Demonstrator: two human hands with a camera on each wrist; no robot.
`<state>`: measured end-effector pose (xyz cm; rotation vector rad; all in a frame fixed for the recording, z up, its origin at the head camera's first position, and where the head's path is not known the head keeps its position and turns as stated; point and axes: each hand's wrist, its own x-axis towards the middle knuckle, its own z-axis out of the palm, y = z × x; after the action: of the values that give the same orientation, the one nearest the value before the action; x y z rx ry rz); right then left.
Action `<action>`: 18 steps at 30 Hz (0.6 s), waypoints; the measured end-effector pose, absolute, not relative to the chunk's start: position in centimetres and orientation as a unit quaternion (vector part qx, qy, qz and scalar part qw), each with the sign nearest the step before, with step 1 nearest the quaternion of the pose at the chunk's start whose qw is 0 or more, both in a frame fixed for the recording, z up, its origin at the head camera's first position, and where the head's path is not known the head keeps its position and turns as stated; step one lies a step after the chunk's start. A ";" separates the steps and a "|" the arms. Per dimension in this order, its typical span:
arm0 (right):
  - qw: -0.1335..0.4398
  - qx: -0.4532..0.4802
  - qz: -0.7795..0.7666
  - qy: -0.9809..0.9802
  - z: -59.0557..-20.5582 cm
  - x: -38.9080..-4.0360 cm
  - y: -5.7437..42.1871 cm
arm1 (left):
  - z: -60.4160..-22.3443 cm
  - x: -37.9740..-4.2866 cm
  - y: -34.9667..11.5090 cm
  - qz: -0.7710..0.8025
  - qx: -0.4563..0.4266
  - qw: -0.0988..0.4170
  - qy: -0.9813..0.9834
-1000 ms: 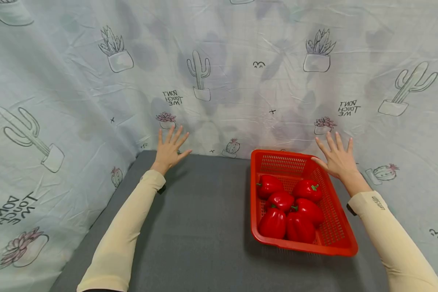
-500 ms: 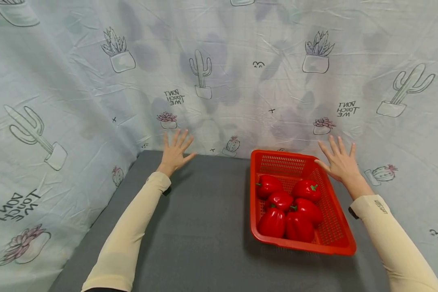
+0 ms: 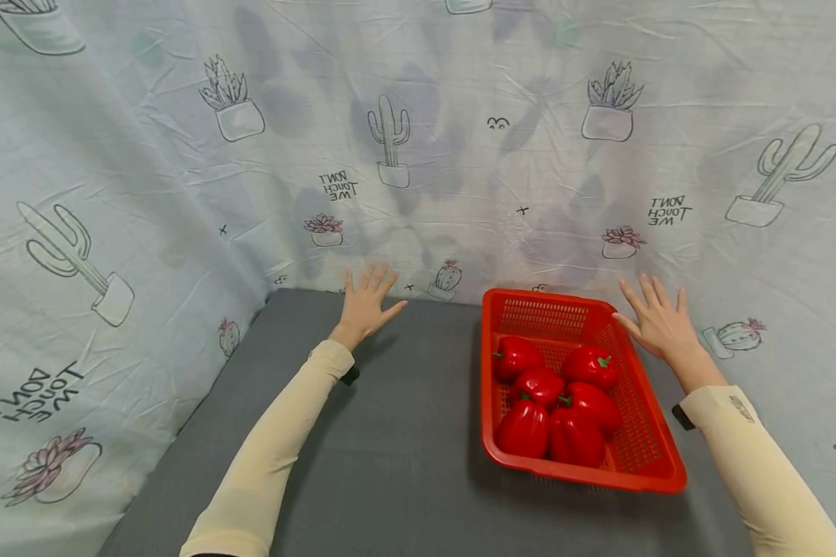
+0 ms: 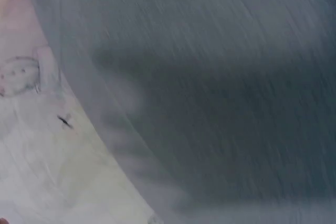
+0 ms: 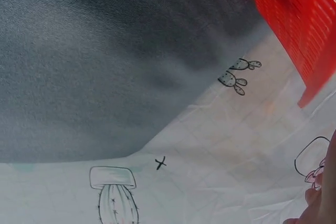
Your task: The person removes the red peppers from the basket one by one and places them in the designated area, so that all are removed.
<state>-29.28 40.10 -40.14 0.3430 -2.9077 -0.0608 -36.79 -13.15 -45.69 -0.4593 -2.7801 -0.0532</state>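
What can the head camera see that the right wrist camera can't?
Only the head view: six red peppers inside the basket, the person's left hand with its fingers spread, and both pale sleeves.

Only the right wrist view: two small spotted drawings by the table edge, which I can't find in the head view.

Both: the basket, the grey table, the cloth with cactus pictures, and the right hand, though the wrist camera catches just a bit of it.
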 end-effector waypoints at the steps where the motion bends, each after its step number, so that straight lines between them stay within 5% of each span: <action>1: 0.103 0.116 -0.020 -0.988 -40.2 -29.2 40.2 | -45.8 -36.7 -12.7 -0.025 -0.163 0.160 -0.973; 18: 0.005 0.113 0.078 -0.991 -42.0 -28.6 40.1 | -46.9 -35.3 -6.8 -0.104 -0.203 0.131 -0.965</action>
<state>-28.65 40.11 -42.03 0.3528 -3.1019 0.2449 -35.32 -6.85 -46.92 -0.5897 -2.8024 -0.3022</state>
